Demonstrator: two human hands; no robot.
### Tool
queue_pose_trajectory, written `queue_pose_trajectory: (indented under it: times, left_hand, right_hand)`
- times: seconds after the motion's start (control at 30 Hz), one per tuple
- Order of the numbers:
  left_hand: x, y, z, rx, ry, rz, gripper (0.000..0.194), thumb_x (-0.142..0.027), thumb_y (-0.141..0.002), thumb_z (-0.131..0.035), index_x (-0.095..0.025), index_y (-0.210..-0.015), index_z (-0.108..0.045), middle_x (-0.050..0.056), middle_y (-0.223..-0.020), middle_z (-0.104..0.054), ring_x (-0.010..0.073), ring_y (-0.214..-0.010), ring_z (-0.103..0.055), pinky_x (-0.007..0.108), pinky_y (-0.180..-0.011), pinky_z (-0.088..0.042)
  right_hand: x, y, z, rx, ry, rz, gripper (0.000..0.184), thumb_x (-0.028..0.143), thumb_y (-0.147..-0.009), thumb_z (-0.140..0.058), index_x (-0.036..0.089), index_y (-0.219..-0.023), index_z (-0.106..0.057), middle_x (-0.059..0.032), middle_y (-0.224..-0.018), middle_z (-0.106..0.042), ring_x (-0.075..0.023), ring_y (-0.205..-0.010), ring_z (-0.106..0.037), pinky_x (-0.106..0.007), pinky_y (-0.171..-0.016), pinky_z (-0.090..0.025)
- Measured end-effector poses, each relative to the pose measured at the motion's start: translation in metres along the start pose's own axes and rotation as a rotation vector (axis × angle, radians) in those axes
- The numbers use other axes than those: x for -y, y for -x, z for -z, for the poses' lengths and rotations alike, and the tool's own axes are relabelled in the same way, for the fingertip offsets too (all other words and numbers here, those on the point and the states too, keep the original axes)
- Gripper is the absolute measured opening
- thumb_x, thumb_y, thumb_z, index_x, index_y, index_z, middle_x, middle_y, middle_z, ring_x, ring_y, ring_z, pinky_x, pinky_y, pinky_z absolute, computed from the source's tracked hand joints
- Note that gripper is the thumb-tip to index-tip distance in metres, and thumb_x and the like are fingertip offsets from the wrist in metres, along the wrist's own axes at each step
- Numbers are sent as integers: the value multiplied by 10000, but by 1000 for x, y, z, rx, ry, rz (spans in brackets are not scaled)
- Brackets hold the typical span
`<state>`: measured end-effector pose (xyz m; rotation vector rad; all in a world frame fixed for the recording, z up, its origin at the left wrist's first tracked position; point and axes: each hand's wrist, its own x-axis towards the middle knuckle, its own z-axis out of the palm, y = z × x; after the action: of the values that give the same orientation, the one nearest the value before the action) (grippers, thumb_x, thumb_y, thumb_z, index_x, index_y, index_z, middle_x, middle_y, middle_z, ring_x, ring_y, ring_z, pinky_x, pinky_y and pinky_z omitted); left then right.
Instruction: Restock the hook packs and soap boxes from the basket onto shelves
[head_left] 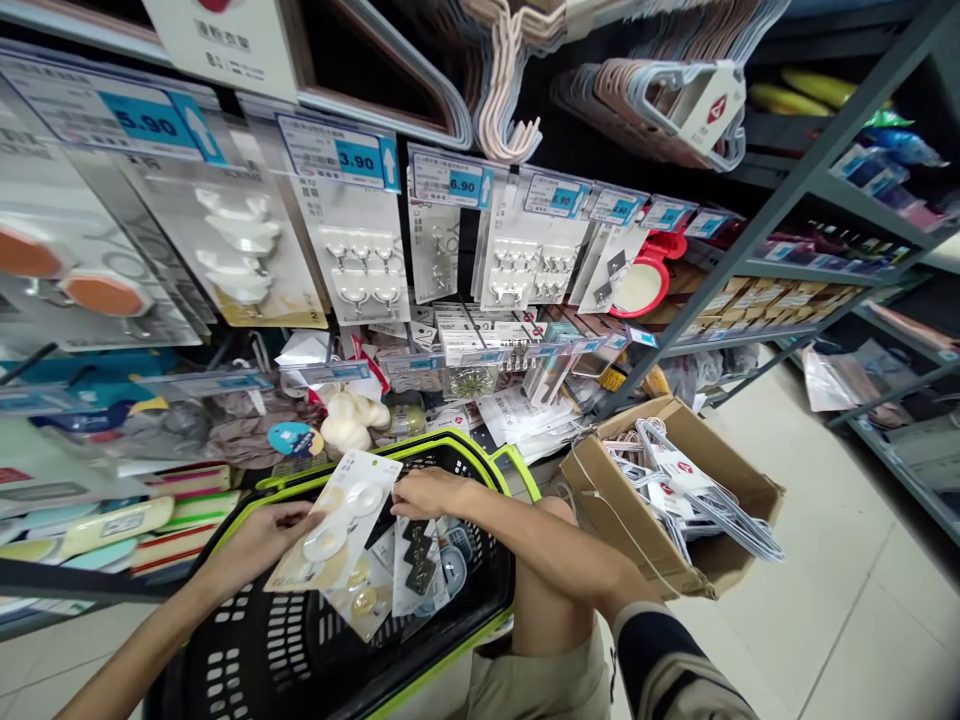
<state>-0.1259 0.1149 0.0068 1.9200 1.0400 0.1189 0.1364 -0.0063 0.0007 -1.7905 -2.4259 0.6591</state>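
Basket [345, 675] with packs [418, 562] lying inside
Right of it, a cardboard box [619, 515] stands on the tiled floor [817, 520].

I see 5.90 on the big left price tag [67, 95] | 3.90 on the next tag [319, 145] | 6.90 on the third tag [450, 182] | white up arrows [199, 125] on all three | smaller tags [667, 214] too fuzzy

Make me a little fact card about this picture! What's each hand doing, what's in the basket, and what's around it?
Left hand: holding a packaged card with white round pieces
Right hand: at the card's upper right edge; grip unclear
Basket: black with a green rim
In basket: dark diamond pack, gold-round pack, others
Above: hook packs, price labels
Right of basket: cardboard box
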Motion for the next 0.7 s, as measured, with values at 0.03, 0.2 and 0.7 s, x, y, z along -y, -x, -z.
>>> queue_pose_trajectory:
  times: [0.03, 0.2, 0.7]
  left_hand:
    - [2, -1, 0, 2, 1, -7, 509, -672, -583, -801, -210, -795, -792, 43, -853, -772, 298, -828, -666, 284, -705, -505]
    - [-6, -1, -7, -44, -30, -61, 422, -622, -659, -722, -215, -748, -791, 36, -814, -762, 296, -814, -660, 283, -703, -474]
    - [-31, 18, -9, -62, -99, -226, 342, -430, -804, -478, -147, -671, -617, 24, -693, -614, 187, -697, -530, 247, -649, -329]
  right_hand:
    - [0, 0, 0, 1, -1, 4, 304, 418, -975, -542, 187, -1021, -733, -88, -1059, -765, -222, -916, -704, -301, -770, -521]
    - [0, 8, 0, 4, -23, 1, 342, 449, -977, -512, 204, -1070, -732, -93, -1086, -769, -240, -997, -715, -313, -805, -526]
    - [17, 6, -6, 43, -57, -95, 348, 362, -914, -551, 185, -1131, -758, -135, -1130, -770, -304, -1090, -721, -358, -879, -541]
